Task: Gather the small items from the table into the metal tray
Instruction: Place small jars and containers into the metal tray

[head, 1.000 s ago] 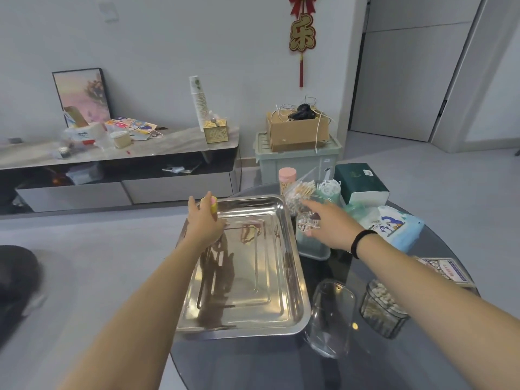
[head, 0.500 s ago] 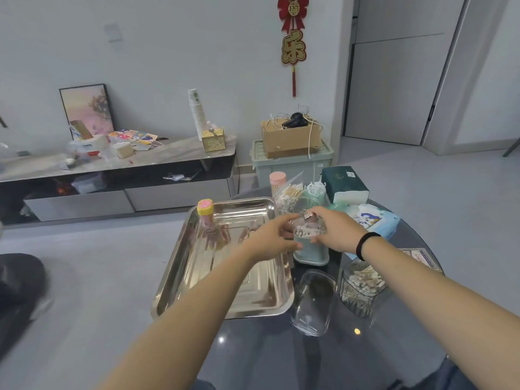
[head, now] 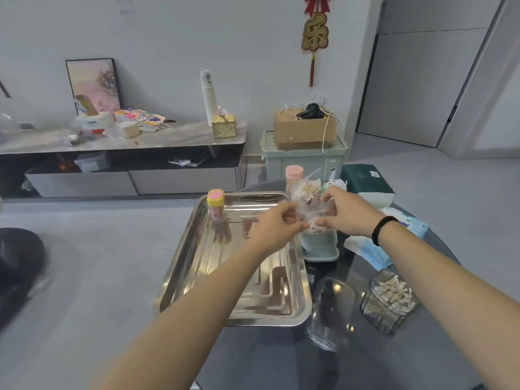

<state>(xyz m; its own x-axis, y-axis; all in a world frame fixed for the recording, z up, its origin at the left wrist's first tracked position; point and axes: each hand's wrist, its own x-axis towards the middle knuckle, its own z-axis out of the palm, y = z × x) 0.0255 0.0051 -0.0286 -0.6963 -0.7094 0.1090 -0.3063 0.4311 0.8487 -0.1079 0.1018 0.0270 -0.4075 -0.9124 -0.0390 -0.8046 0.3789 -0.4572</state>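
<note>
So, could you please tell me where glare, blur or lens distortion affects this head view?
In the head view, the metal tray mirrors the arms and shows bright streaks; the clear packet between the left hand and right hand is smeared by motion; the wide lens bows the door frame at right.

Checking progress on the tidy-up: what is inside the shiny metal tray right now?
The metal tray holds one small container with a yellow lid, upright at the far left corner. The left hand and forearm cover part of the tray floor, so anything beneath them cannot be seen.
</note>
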